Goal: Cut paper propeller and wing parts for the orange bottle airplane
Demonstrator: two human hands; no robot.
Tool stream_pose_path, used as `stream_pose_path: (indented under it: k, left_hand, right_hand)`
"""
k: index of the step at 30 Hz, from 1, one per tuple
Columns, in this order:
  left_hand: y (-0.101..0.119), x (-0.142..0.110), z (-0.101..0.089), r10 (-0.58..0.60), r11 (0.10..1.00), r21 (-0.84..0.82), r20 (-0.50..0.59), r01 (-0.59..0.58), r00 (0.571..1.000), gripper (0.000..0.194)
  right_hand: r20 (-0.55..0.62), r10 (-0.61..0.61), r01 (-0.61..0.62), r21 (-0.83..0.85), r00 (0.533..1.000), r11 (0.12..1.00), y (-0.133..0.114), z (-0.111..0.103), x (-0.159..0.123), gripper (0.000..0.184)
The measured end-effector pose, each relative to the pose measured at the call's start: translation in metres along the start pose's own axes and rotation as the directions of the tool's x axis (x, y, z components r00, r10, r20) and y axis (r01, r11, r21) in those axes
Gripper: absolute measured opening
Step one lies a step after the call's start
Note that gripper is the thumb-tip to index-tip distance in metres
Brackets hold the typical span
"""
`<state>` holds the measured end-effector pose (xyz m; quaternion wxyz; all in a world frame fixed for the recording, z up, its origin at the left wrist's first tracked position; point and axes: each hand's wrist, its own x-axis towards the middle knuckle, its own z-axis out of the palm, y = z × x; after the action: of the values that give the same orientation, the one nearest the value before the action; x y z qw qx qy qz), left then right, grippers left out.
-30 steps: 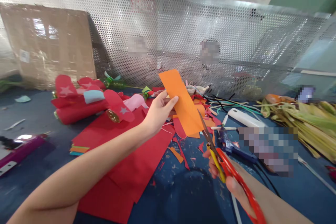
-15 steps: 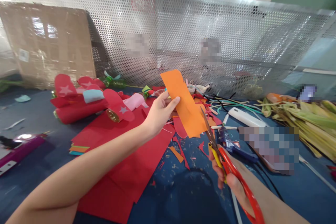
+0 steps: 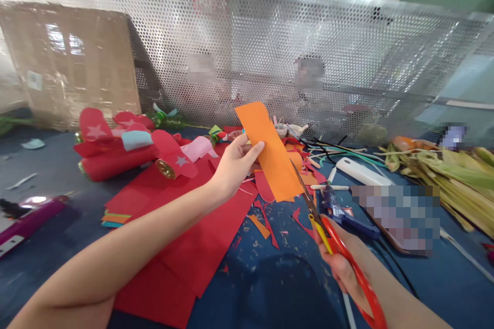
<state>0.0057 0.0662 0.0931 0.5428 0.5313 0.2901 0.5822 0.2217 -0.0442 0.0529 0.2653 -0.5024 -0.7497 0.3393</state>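
Observation:
My left hand (image 3: 237, 164) pinches an orange strip of paper (image 3: 272, 154) by its left edge, thumb on the near face. The strip's upper right corner is rounded. In my right hand (image 3: 343, 262) is a pair of scissors (image 3: 357, 275) with red and yellow handles. Their blades lie at the strip's lower right edge, and the lower corner there looks cut away. Beneath my left arm, red paper sheets (image 3: 181, 236) spread over the blue table.
Red paper rolls with star cutouts (image 3: 116, 159) lie at the left, before a cardboard sheet (image 3: 73, 67). Paper scraps (image 3: 266, 221) litter the middle. A blue glue gun (image 3: 347, 218), a blurred-out phone-like object (image 3: 401, 221) and dried husks (image 3: 443, 180) lie right. A perforated metal screen (image 3: 262, 36) stands behind.
The scissor blades have shifted slightly left along the strip's lower right edge, and the fingers of my right hand have moved a little right. My left hand stays put.

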Motion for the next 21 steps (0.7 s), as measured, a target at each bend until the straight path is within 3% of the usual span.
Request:
stream_pose_path:
  k: [6, 12, 16, 21]
  left_hand:
    - [0.0004, -0.0005, 0.0004, -0.023, 0.999, -0.037, 0.030, 0.024, 0.999, 0.020]
    - [-0.0011, 0.0001, -0.0002, -0.025, 0.999, -0.046, 0.096, 0.029, 0.995, 0.027]
    - [-0.0018, 0.0000, 0.0000, -0.016, 1.000, -0.020, 0.100, 0.019, 0.995, 0.025]
    - [-0.0030, -0.0013, 0.0006, -0.002, 0.997, 0.073, 0.082, -0.004, 0.997, 0.024]
  right_hand:
    - [-0.040, -0.015, 0.014, -0.012, 0.999, 1.000, -0.0002, 0.0025, -0.0011, 0.068]
    - [-0.106, -0.011, 0.003, -0.075, 0.994, 0.997, 0.0031, 0.0059, -0.0063, 0.056]
    - [-0.016, 0.047, -0.047, -0.027, 0.999, 0.999, 0.0036, 0.0057, -0.0063, 0.053]
    - [0.049, -0.038, 0.038, -0.003, 0.998, 0.999, 0.0002, 0.0005, -0.0015, 0.053]
